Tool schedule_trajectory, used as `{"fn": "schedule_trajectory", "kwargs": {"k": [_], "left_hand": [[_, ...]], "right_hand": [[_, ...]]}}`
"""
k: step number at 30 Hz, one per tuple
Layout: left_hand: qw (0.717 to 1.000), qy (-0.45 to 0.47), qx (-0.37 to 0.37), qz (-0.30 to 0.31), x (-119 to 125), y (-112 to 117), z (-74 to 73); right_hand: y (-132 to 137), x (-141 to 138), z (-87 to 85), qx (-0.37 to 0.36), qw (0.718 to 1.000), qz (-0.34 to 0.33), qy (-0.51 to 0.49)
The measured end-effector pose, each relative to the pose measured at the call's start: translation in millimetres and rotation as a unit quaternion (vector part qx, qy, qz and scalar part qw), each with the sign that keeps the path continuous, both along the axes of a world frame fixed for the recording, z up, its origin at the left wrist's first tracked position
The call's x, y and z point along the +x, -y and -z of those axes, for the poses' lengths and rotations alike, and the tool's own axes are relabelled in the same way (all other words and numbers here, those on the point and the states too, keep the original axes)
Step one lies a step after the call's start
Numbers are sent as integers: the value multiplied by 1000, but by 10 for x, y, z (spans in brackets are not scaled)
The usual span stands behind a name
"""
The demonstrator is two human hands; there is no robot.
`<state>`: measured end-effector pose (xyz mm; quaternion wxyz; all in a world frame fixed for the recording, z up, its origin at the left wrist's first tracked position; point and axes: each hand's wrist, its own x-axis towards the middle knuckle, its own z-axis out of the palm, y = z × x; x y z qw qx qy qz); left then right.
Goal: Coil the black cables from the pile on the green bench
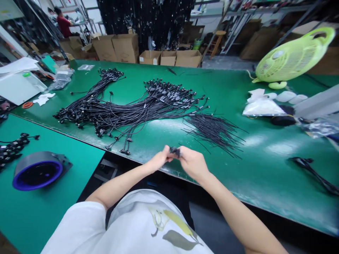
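Note:
My left hand [159,159] and my right hand [193,163] meet just over the near edge of a green-topped workbench [164,148]. Between their fingertips they pinch a small black cable connector [174,151], partly hidden by my fingers. Ahead of them lies a large bundle of black cables with small connectors [132,109]. A looser bunch of thin black wires [214,132] sits just beyond my right hand. Farther right, a separate black cable [312,174] lies on the mat.
A second green table [50,141] at left holds a grey tape roll with a blue core [38,171]. A lime-green fan [293,54] and white bags [262,107] stand at right. Cardboard boxes [127,48] line the far side, and a person in a red shirt [63,26] stands beyond them.

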<state>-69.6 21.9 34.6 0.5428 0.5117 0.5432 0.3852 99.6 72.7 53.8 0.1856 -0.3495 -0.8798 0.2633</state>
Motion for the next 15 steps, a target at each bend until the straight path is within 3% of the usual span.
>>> {"fn": "schedule_trajectory", "kwargs": {"k": [2,4,7,9,12,15], "left_hand": [[995,75,-47,-49,-39,-57,-67],[994,84,-18,-60,-79,-64,-200],[997,-23,68,-9,-64,31,-336],[990,-88,105,-30,2,110,-288],[983,-85,123,-108,126,164,-65],[984,-70,143,-80,214,155,116]], "right_hand": [[118,-44,34,22,997,-70,29],[148,-66,85,-7,993,-109,36],[41,-23,133,-56,997,-56,4],[-37,16,131,-54,998,12,-34],[-51,6,110,-55,987,86,-123],[5,-50,132,-184,956,91,-210]]}}
